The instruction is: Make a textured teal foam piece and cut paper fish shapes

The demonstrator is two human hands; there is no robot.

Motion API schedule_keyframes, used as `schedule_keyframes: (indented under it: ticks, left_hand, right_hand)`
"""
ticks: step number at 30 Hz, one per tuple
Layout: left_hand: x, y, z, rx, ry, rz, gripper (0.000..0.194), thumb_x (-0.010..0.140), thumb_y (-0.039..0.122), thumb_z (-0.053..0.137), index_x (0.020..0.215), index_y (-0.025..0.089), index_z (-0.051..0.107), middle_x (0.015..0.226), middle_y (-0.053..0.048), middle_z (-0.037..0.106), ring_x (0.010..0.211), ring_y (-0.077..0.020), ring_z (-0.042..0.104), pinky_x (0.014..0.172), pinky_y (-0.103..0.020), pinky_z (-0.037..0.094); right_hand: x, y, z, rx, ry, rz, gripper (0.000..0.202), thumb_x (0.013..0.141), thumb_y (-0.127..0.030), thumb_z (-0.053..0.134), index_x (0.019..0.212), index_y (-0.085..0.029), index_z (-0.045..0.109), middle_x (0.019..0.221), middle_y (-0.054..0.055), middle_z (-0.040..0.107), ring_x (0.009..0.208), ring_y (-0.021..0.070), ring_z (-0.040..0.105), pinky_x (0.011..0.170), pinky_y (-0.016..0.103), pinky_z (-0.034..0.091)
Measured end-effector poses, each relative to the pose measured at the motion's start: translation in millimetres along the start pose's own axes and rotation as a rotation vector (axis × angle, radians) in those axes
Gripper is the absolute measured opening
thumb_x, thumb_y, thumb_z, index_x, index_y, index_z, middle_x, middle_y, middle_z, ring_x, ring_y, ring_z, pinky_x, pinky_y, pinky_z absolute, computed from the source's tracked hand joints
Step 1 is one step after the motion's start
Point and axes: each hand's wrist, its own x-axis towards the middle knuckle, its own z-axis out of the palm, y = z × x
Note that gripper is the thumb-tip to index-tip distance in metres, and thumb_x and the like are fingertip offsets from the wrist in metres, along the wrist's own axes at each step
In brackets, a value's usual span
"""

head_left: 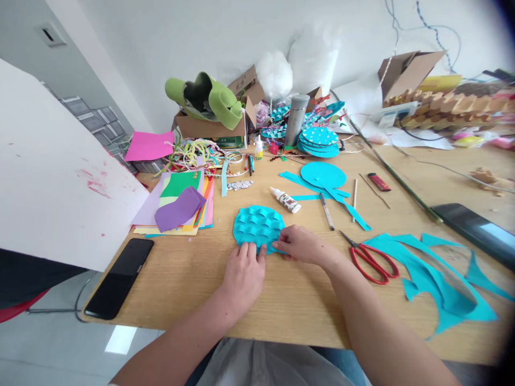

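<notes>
A turquoise paper disc point(257, 222) with rows of raised, curved strips lies on the wooden table in front of me. My left hand point(244, 273) grips its near edge, the fingers on top and close together. At the disc's lower right edge my right hand point(300, 244) is closed in a pinch, and what lies under its fingertips is partly hidden. Just beyond the disc rests a white glue bottle point(285, 200) on its side. Red-handled scissors point(372, 260) lie partly spread to the right of my right hand.
Turquoise paper scraps point(438, 284) cover the right side. A plain turquoise disc point(323, 176) with strips lies farther back, near a pen point(326, 212). On the left are coloured sheets point(179, 209) and a black phone point(120, 279). A grey flask point(296, 120) stands behind.
</notes>
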Motion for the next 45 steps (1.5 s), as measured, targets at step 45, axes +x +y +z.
schedule_keyframes:
  ticks: [45]
  left_hand:
    - [1.8, 0.4, -4.6, -0.004, -0.041, 0.001, 0.036, 0.089, 0.014, 0.053, 0.125, 0.014, 0.058, 0.087, -0.009, 0.057, 0.084, -0.0222, 0.056, 0.065, -0.033, 0.049]
  right_hand:
    - [0.8, 2.4, -1.1, 0.037, -0.002, -0.039, 0.024, 0.079, -0.029, 0.057, 0.058, -0.018, 0.058, 0.055, 0.0, 0.066, 0.053, 0.0121, 0.056, 0.052, 0.022, 0.037]
